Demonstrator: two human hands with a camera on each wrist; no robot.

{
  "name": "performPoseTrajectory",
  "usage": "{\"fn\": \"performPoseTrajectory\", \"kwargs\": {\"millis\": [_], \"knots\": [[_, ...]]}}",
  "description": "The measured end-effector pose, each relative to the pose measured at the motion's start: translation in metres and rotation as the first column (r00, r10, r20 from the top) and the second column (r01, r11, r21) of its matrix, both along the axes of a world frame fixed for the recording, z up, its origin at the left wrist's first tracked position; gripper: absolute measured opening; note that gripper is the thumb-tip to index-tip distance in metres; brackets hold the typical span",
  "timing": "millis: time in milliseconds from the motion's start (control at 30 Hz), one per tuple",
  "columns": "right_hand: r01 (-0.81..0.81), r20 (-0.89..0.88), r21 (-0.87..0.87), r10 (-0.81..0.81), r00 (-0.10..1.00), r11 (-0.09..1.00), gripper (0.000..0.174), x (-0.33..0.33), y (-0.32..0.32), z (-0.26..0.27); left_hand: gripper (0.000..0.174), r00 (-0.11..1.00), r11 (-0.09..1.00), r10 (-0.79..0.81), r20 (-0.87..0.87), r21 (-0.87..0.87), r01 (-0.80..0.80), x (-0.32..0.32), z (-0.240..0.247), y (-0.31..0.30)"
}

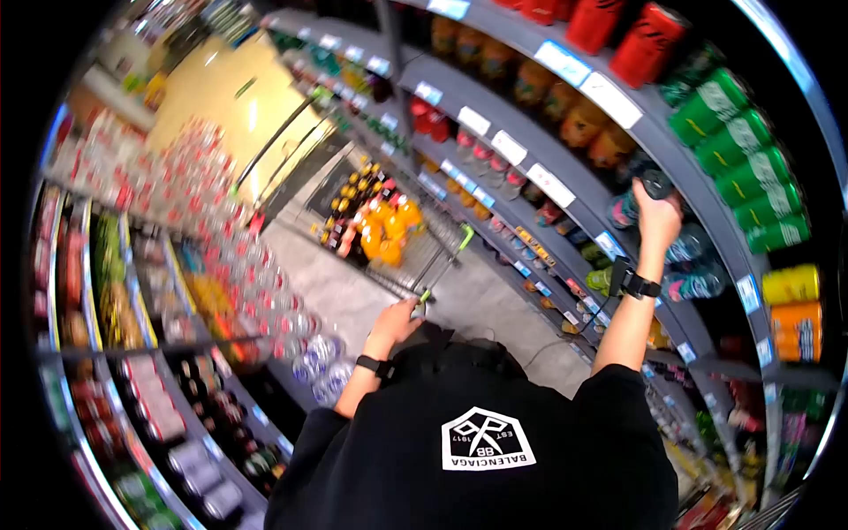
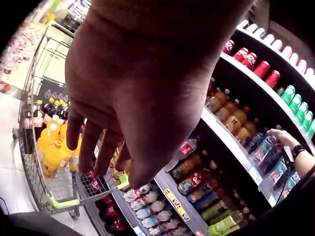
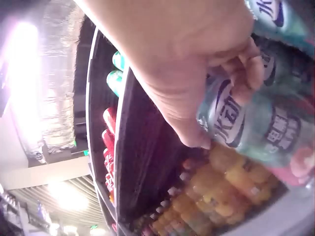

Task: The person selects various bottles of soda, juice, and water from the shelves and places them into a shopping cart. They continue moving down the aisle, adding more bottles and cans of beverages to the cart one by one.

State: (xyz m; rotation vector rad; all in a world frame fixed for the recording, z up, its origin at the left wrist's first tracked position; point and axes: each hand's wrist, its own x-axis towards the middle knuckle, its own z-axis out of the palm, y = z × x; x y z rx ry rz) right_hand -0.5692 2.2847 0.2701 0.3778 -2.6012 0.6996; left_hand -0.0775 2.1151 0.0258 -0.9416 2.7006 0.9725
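Note:
My right hand (image 1: 658, 221) reaches to the right-hand shelf and grips a teal drink bottle (image 1: 624, 210) near its top. The right wrist view shows curled fingers of the hand (image 3: 192, 73) around the upper part of this bottle (image 3: 270, 128), which has a white and purple label. My left hand (image 1: 395, 325) is beside the near green corner of a shopping cart (image 1: 465, 235). In the left wrist view, the left hand (image 2: 142, 93) has its fingers loosely extended, with nothing seen in them; whether it touches the cart cannot be told.
Orange bottles (image 1: 385, 231) and dark bottles with yellow caps (image 1: 358, 190) lie in the cart. Green cans (image 1: 746, 168) stand on the shelf above the teal bottles. Clear bottles with red caps (image 1: 256, 274) line the left of the aisle, beside more drink shelves.

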Motion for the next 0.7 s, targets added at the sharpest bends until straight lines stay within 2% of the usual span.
{"fn": "performPoseTrajectory", "kwargs": {"millis": [33, 100, 133, 167, 200, 233, 333, 433, 467, 500, 567, 600, 633, 700], "knots": [[0.001, -0.033, 0.051, 0.001, 0.999, 0.999, 0.088, 0.011, 0.001, 0.005, 0.048, 0.996, 0.999, 0.028, 0.089, 0.042, -0.031, 0.002, 0.01, 0.014], [-0.106, -0.068, 0.014, 0.107, 0.992, 0.994, 0.087, 0.025, 0.002, 0.008, 0.044, 0.997, 0.996, 0.071, 0.037, 0.05, -0.073, 0.01, 0.007, 0.039], [-0.133, -0.023, 0.008, 0.133, 0.991, 0.991, 0.083, 0.027, 0.003, 0.007, 0.044, 0.994, 0.993, 0.105, 0.037, 0.056, -0.107, 0.013, 0.006, 0.049], [-0.229, -0.053, -0.041, 0.226, 0.973, 0.973, 0.077, 0.031, 0.003, 0.003, 0.041, 0.992, 0.986, 0.121, -0.036, 0.121, -0.116, 0.014, 0.01, 0.058], [-0.296, -0.143, -0.167, 0.274, 0.951, 0.94, 0.071, 0.045, -0.002, -0.003, 0.038, 0.983, 0.976, 0.143, -0.113, 0.182, -0.121, 0.012, 0.012, 0.063], [-0.371, -0.238, -0.285, 0.31, 0.92, 0.884, 0.066, 0.063, -0.01, -0.007, 0.038, 0.975, 0.97, 0.181, -0.126, 0.184, -0.156, 0.01, 0.012, 0.064], [-0.518, -0.338, -0.491, 0.395, 0.854, 0.701, 0.06, 0.119, -0.033, -0.014, 0.037, 0.978, 0.982, 0.161, -0.131, 0.123, -0.145, 0.009, 0.017, 0.063], [-0.584, -0.184, -0.648, 0.643, 0.743, 0.489, 0.062, 0.168, -0.056, -0.029, 0.038, 0.954, 0.977, 0.21, -0.213, 0.089, -0.195, 0.0, 0.038, 0.051], [-0.576, -0.1, -0.697, 0.737, 0.668, 0.427, 0.062, 0.184, -0.063, -0.039, 0.049, 0.955, 0.958, 0.254, -0.156, 0.178, -0.225, -0.004, 0.053, 0.045], [-0.556, -0.024, -0.744, 0.816, 0.577, 0.371, 0.062, 0.199, -0.07, -0.051, 0.049, 0.955, 0.959, 0.252, -0.158, 0.176, -0.223, -0.007, 0.055, 0.039], [-0.595, 0.09, -0.724, 0.903, 0.42, 0.349, 0.062, 0.226, -0.084, -0.072, 0.067, 0.849, 0.965, 0.236, -0.473, 0.012, -0.262, -0.012, 0.055, 0.026], [-0.594, 0.136, -0.721, 0.914, 0.382, 0.356, 0.062, 0.241, -0.092, -0.086, 0.083, 0.841, 0.964, 0.251, -0.479, 0.048, -0.261, -0.014, 0.051, 0.015], [-0.595, 0.184, -0.717, 0.922, 0.342, 0.364, 0.062, 0.255, -0.099, -0.097, 0.083, 0.836, 0.964, 0.253, -0.487, 0.056, -0.259, -0.017, 0.058, 0.004], [-0.569, 0.349, -0.705, 0.906, 0.24, 0.423, 0.062, 0.281, -0.113, -0.109, 0.084, 0.795, 0.939, 0.248, -0.554, -0.066, -0.338, -0.019, 0.078, -0.016]]}}
